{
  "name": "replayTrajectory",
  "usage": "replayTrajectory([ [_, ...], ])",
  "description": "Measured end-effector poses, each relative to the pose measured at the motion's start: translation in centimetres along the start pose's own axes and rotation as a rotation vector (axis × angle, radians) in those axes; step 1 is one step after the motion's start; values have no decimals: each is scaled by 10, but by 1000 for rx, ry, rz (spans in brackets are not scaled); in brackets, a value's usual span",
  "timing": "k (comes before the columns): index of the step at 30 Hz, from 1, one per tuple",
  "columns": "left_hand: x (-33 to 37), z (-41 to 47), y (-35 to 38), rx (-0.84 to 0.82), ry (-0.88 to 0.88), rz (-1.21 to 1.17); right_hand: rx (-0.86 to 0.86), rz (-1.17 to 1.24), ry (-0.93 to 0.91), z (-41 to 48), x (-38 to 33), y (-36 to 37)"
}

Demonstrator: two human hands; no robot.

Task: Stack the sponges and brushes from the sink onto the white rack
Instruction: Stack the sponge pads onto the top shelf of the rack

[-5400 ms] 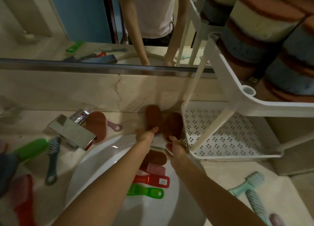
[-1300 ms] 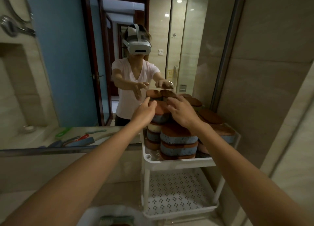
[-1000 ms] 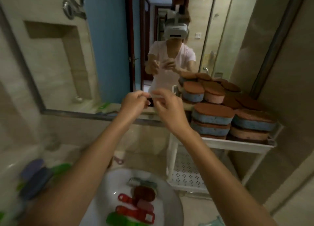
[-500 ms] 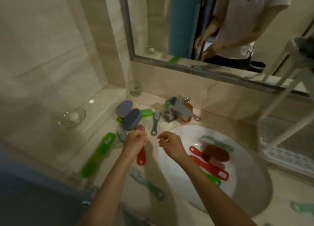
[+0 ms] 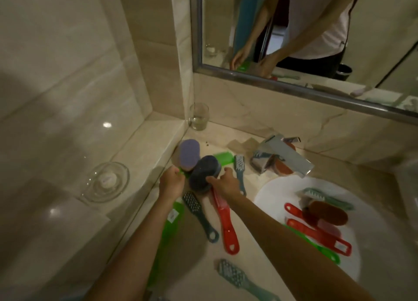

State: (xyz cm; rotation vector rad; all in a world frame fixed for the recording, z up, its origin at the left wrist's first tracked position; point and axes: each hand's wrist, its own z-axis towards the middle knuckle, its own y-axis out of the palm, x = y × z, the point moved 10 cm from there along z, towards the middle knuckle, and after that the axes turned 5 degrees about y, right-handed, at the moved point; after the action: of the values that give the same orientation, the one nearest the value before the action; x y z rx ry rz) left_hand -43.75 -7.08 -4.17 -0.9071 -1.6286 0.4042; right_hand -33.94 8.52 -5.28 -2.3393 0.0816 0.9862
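On the counter left of the sink, a dark grey sponge [image 5: 203, 171] leans on a purple sponge [image 5: 188, 152]. My right hand [image 5: 224, 184] pinches the grey sponge's right edge. My left hand [image 5: 170, 183] is curled just left of it, over the head of a long green brush [image 5: 168, 230]; what it grips is hidden. The white sink [image 5: 269, 188] holds a brown sponge [image 5: 325, 214], two red brushes [image 5: 316, 231], a teal brush [image 5: 328, 197] and a green brush [image 5: 325, 253]. The white rack is out of view.
Loose on the counter lie a red brush [image 5: 225, 223], a dark teal brush [image 5: 200, 214], a teal brush [image 5: 239, 167], another green brush [image 5: 222, 158] and a pale teal brush [image 5: 239, 278]. The chrome faucet [image 5: 282, 157], a glass [image 5: 199, 117] and a glass dish [image 5: 106, 182] stand nearby.
The view swung from the rack's sponge pile down to the counter left of the sink. Both hands came down empty and now sit at the grey sponge.
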Motion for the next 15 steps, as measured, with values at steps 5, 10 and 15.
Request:
replayTrajectory([
  [5,7,41,7,-12,-8,-93,62,13,100,36,-4,14],
  [10,12,74,11,13,-6,28,65,195,151,55,4,16],
  [15,18,91,20,-13,-54,68,129,337,121,57,1,-12],
])
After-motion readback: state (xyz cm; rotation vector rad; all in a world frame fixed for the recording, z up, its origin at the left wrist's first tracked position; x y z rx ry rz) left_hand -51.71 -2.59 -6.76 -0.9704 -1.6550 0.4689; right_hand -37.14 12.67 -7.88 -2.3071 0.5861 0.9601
